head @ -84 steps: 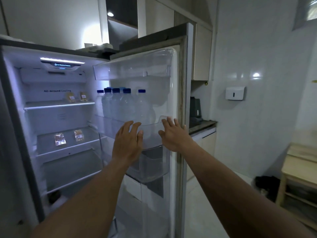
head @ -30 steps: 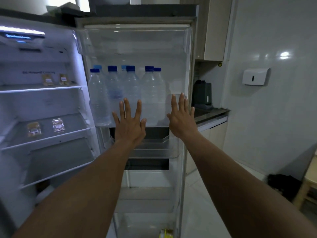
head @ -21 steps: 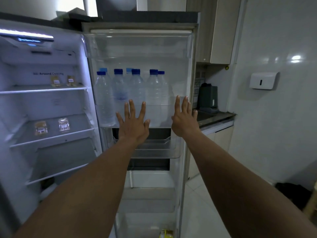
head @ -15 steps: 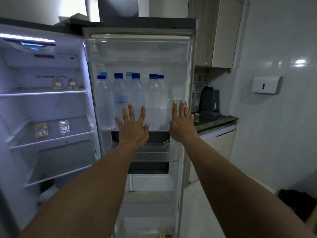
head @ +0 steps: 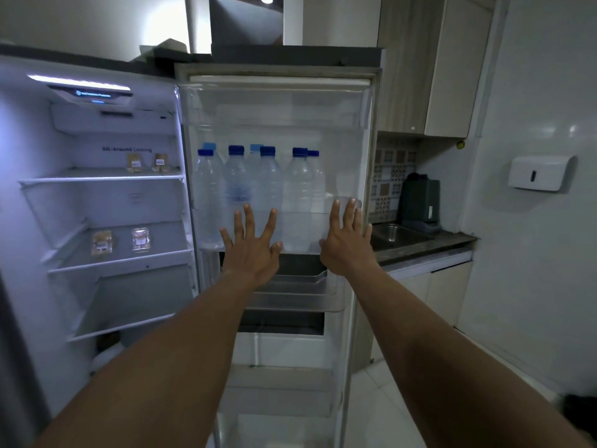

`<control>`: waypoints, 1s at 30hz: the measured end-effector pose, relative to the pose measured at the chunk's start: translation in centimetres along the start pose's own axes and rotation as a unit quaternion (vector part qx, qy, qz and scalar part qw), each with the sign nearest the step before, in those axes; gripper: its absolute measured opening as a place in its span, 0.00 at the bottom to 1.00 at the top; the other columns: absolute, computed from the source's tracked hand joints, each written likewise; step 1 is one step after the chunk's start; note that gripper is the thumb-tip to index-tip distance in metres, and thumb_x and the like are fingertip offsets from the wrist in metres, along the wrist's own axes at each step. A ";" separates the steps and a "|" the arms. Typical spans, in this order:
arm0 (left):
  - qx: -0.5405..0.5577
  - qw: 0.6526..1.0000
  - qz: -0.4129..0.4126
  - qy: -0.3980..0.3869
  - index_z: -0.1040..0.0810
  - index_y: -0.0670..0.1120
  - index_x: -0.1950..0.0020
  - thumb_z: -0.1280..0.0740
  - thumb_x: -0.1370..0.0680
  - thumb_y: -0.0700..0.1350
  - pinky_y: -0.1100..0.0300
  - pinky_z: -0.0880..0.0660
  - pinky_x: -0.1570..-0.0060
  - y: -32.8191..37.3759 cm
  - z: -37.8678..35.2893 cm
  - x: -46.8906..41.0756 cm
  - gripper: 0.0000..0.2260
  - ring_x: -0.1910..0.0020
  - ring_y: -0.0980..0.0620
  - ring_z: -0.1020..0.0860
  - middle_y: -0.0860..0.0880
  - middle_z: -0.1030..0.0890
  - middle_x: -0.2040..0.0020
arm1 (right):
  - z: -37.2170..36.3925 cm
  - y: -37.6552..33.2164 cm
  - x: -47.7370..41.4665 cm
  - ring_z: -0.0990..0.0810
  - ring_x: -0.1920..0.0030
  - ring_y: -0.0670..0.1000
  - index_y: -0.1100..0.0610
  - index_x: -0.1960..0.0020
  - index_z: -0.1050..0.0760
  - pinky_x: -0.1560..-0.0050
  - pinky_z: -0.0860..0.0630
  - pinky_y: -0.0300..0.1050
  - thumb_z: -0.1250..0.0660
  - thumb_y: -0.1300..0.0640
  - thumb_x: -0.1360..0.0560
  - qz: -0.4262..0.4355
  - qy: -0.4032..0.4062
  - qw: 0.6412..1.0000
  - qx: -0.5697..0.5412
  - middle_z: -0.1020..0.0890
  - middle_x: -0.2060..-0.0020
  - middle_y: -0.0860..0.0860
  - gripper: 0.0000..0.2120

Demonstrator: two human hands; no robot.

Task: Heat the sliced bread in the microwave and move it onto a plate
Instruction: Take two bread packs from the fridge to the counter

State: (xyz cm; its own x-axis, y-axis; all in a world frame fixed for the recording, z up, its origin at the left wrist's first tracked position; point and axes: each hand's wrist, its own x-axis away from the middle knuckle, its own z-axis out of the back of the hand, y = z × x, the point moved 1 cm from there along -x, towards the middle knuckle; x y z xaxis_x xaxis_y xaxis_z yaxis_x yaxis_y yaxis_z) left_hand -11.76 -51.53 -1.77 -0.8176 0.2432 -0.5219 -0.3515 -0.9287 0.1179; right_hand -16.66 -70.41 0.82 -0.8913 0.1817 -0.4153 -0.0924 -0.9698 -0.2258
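My left hand (head: 250, 250) and right hand (head: 347, 244) are flat with fingers spread and grip nothing. They sit at twelve o'clock by the door shelf (head: 307, 221), below the water bottles (head: 268, 189). Farther in, at ten o'clock, the bread packets (head: 101, 242), as I judge them, lie on the middle shelf (head: 168, 253). They are small, pale tan, clear-wrapped and labelled. Probably light, soft and crushable, so I'd pinch the wrapper edges.

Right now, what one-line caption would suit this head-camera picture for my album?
Fingers spread, the left hand and right hand hover before water bottles on the open fridge door.
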 end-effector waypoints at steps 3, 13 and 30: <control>0.002 1.000 0.001 -0.005 0.66 0.58 0.20 0.52 0.16 0.60 0.36 0.60 0.25 0.1 0.6 -0.1 0.30 0.21 0.39 0.65 0.41 0.68 0.20 | 0.1 -0.8 0.1 0.68 0.23 0.61 0.56 0.23 0.73 0.26 0.64 0.63 0.41 0.49 0.19 0.016 0.021 1.000 0.016 0.69 0.23 0.60 0.44; 0.004 0.999 0.019 0.049 0.57 0.51 0.18 0.50 0.15 0.58 0.41 0.56 0.22 -5.2 4.2 2.2 0.29 0.19 0.41 0.58 0.42 0.57 0.18 | 1.3 -7.7 0.8 0.65 0.22 0.60 0.59 0.21 0.67 0.23 0.60 0.59 0.41 0.52 0.18 0.106 0.067 0.992 0.014 0.65 0.22 0.61 0.41; -0.044 0.997 0.057 0.033 0.58 0.53 0.18 0.52 0.15 0.58 0.40 0.58 0.23 -24.8 8.8 5.3 0.28 0.20 0.41 0.61 0.43 0.59 0.18 | -2.4 -26.6 1.8 0.60 0.21 0.58 0.58 0.19 0.60 0.24 0.61 0.54 0.47 0.53 0.16 0.188 0.076 0.979 -0.019 0.59 0.20 0.60 0.32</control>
State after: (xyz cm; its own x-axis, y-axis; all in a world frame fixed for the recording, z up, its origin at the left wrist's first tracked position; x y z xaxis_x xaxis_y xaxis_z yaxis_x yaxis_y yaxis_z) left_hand -11.39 -24.80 -0.04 -0.8174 0.1182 -0.5638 -0.2141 -0.9710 0.1068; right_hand -14.75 -43.91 3.91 -0.7830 -0.1616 -0.6007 0.2481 -0.9667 -0.0632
